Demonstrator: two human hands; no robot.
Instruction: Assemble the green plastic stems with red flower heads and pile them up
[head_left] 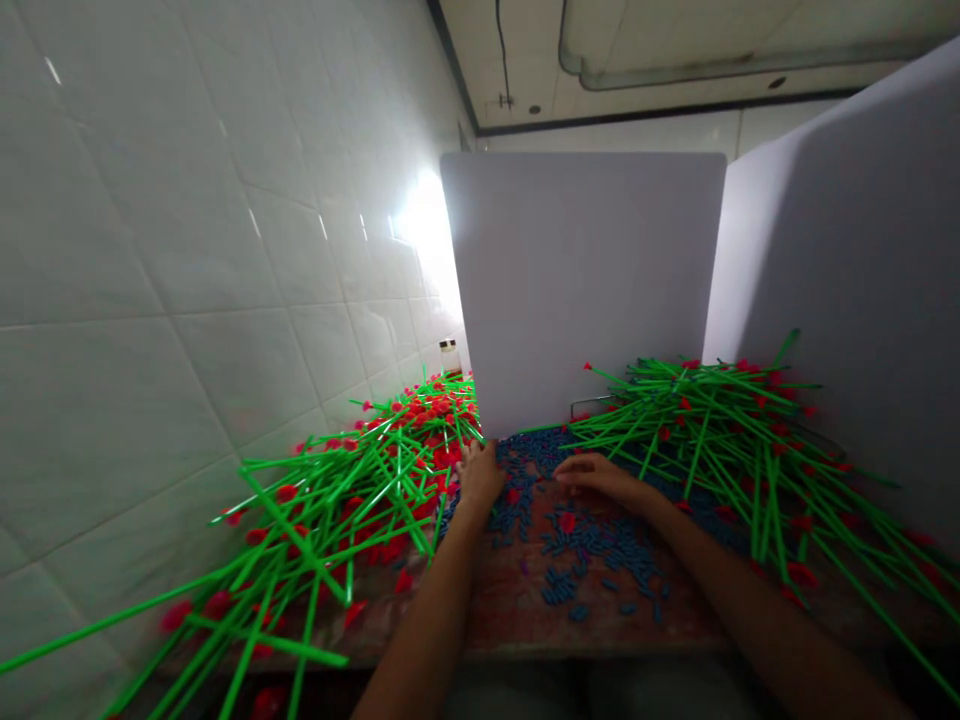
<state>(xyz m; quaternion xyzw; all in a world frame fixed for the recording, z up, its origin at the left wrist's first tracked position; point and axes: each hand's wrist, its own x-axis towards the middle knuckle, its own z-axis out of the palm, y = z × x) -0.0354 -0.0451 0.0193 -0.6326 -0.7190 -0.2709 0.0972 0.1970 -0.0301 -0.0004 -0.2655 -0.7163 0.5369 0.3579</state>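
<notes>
Two bare hands worked over a worn surface (510, 612), both past its middle toward the far edge. Left hand (481, 478): fingers reaching forward and a little spread, beside the inner flank of the left heap (296, 535) of green sticks, just below a corner of the white panel (585, 280). Whether that grip held anything could not be told. Right hand (600, 476): thumb and fingers drawn close, a narrow grip over the surface; whether a piece sat between the tips could not be told either.

Small blue pieces (561, 586) lay in a spread before the panel and in loose clusters toward the near edge, between the forearms. Green sticks with red caps were heaped along the left edge, some jutting past the near left corner; the right heap (697, 400) ran down the right edge. One loose red cap (568, 522) lay among the blue pieces.

Handling, as judged: pieces so small seemed to want fingertips rather than palm, each one parted from its neighbours before lifting. The looser scatter toward the near edge looked the easier picking. Crossed sticks looked apt to snag; drawing one along its own length seemed safer than levering it sideways. Both forearms passed close to heaped sticks, so raised elbows seemed wise, lest a sleeve-height sweep scatter pieces.
</notes>
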